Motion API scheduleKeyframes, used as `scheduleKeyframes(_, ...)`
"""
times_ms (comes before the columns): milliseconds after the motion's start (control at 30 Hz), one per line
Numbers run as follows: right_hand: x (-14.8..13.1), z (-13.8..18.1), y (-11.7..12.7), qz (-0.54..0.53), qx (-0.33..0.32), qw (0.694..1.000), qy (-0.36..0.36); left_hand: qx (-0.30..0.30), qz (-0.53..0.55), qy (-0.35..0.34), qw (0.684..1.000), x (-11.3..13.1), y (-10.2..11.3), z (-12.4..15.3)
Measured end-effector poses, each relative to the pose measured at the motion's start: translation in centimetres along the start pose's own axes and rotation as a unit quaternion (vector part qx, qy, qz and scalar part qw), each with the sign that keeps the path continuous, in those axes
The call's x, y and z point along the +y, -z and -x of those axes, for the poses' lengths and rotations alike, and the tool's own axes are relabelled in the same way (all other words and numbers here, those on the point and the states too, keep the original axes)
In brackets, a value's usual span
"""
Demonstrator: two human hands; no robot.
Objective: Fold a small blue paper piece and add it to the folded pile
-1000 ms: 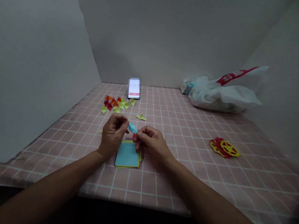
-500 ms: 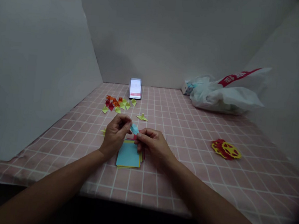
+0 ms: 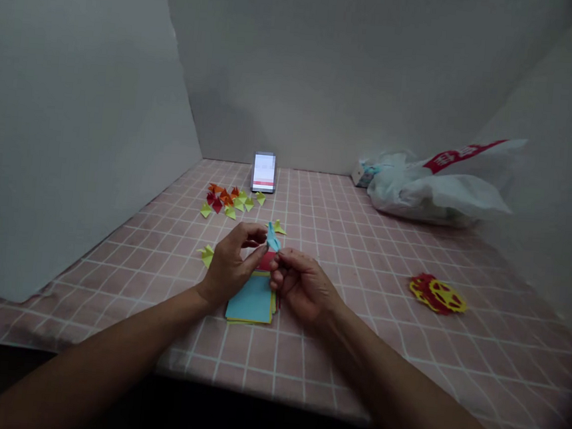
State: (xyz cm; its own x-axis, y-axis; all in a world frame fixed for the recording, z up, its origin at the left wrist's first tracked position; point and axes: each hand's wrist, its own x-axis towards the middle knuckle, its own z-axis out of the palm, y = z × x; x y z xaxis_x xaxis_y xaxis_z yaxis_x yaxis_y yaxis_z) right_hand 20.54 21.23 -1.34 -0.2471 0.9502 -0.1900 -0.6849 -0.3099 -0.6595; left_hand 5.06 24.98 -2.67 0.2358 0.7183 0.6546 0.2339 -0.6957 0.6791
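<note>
A small folded light-blue paper [image 3: 273, 239] is held up between my two hands, a narrow point of it sticking upward. My left hand [image 3: 234, 260] has its thumb and fingertips closed at the paper's left side. From the lower right, my right hand [image 3: 307, 283] pinches its bottom end between thumb and forefinger. Below them lies a stack of square paper [image 3: 249, 298], blue on top with yellow edges beneath. A red piece [image 3: 266, 261] shows behind the stack, partly covered by the hands. One yellow folded paper [image 3: 206, 255] sits left of my left hand, another [image 3: 279, 227] just beyond the blue one.
Several red, orange and yellow folded papers [image 3: 225, 198] cluster at the back left. A lit phone [image 3: 263, 172] stands upright behind them. To the right are red and yellow cut-out shapes [image 3: 438, 294], with a white plastic bag [image 3: 428, 193] and a small box [image 3: 362, 172] farther back.
The blue paper has turned from slanting to more upright, its point now showing at the top. My left hand has shifted its grip lower on it. The view has swung slightly left.
</note>
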Motion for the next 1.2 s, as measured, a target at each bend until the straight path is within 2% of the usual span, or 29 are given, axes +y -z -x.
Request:
scheduleKeyframes(200, 0.6, 0.2, -0.2, 0.01, -0.008, 1.0, -0.006, -0.017, -0.054, -0.048, 0.997, 0.7, 0.3, -0.2)
scheduleKeyframes(533, 0.9, 0.4, -0.6, -0.002, -0.016, 0.999, -0.029, -0.006, -0.129, -0.114, 0.985, 1.1, 0.4, -0.2)
scheduleKeyframes(900, 0.8, 0.7, -0.7, 0.016, -0.021, 0.999, -0.037, 0.007, -0.137, -0.101, 0.985, 1.4, 0.5, -0.1)
scheduleKeyframes(1067, 0.6, 0.8, -0.8, 0.018, -0.021, 0.999, -0.031, 0.018, -0.114, -0.064, 0.991, 1.4, 0.3, 0.0)
scheduleKeyframes(1200, 0.6, 0.8, -0.8, 0.026, -0.023, 0.999, -0.026, -0.007, -0.067, -0.044, 0.997, 1.1, 0.3, -0.1)
